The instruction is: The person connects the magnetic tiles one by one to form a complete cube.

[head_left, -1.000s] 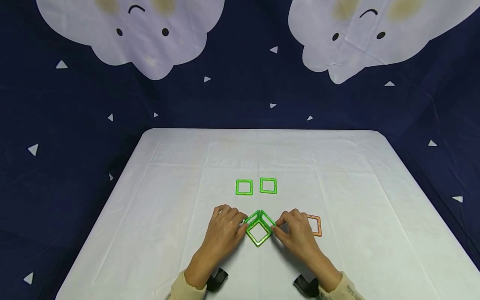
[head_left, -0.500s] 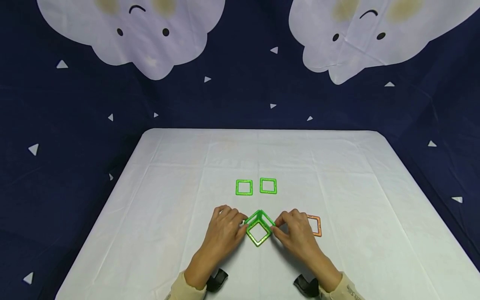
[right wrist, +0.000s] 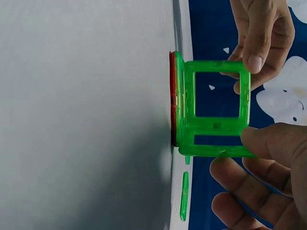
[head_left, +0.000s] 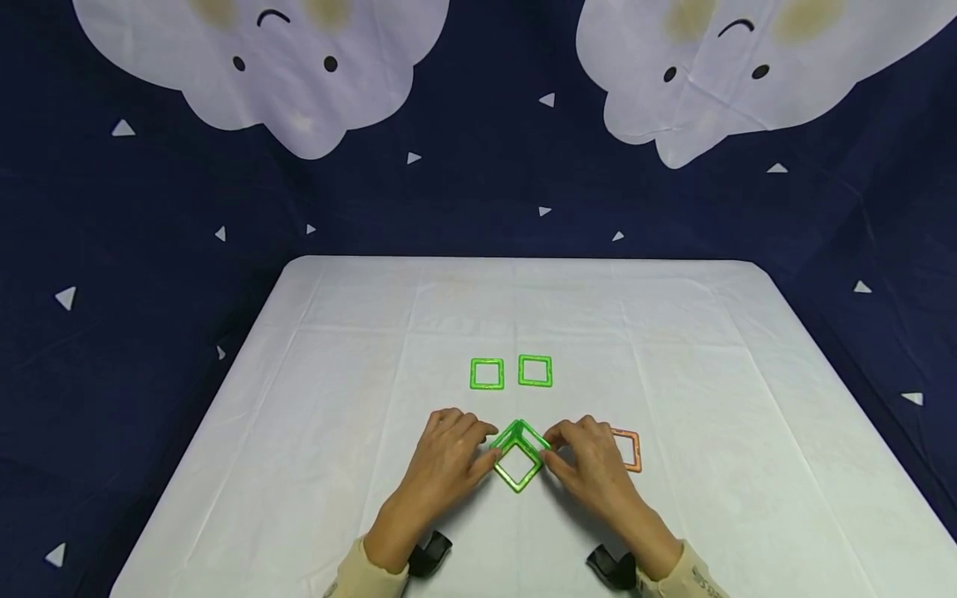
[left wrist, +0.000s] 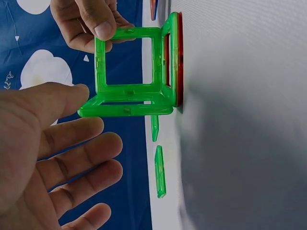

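A green square magnetic tile (head_left: pixel 505 479) lies flat near the table's front, corner towards me. In the left wrist view a red tile (left wrist: pixel 180 57) shows directly beneath it. Two more green frames stand upright on its far edges, a left tile (left wrist: pixel 127 111) and a right tile (right wrist: pixel 216 151), meeting at the back corner. My left hand (head_left: pixel 444 457) pinches the left upright tile by its outer edge with thumb and index finger, the other fingers spread. From the opposite side, my right hand (head_left: pixel 594 465) pinches the right upright tile's outer edge.
Beyond the hands, two loose green tiles, a left one (head_left: pixel 474 374) and a right one (head_left: pixel 522 370), lie flat on the white tabletop (head_left: pixel 374 332). An orange tile (head_left: pixel 635 451) lies partly hidden behind my right hand. A dark blue cloud-print cloth (head_left: pixel 478 191) hangs behind the table.
The two upright tiles, slightly apart at the back corner a second ago, now touch there. The green structure and my left hand have shifted slightly right; my right hand has barely moved.
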The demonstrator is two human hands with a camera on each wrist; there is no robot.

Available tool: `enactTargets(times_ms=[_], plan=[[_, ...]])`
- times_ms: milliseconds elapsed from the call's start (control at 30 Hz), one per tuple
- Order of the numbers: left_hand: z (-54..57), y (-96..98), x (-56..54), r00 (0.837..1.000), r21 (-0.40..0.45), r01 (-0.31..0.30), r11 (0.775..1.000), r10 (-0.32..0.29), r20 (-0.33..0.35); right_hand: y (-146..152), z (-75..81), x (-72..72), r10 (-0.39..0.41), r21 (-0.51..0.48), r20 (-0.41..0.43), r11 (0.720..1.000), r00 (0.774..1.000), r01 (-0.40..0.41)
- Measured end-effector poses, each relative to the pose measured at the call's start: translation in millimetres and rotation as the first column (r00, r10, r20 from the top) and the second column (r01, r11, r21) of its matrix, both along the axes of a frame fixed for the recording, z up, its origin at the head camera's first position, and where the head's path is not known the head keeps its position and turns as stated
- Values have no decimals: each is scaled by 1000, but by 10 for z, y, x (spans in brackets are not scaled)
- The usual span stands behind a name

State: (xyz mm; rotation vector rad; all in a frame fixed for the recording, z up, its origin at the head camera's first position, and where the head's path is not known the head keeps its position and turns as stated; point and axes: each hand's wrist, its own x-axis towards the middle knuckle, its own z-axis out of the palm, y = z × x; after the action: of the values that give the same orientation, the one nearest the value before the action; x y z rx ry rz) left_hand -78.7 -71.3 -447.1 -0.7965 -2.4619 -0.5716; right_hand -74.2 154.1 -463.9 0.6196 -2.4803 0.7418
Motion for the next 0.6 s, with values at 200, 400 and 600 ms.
enactTargets(times_ms=[200,400,600], plan=[[12,5,3,999,-12,32,999,-32,28,37,4,-51,0,-3,9,1000,1000,0],[36,19,-3,996,-16,46,999,-45,76,66,8,-124,15,5,5,1000,1000,-15],[43,31,-59,993,1,42,999,-42,107,74,15,-168,32,24,5,999,999,-32]])
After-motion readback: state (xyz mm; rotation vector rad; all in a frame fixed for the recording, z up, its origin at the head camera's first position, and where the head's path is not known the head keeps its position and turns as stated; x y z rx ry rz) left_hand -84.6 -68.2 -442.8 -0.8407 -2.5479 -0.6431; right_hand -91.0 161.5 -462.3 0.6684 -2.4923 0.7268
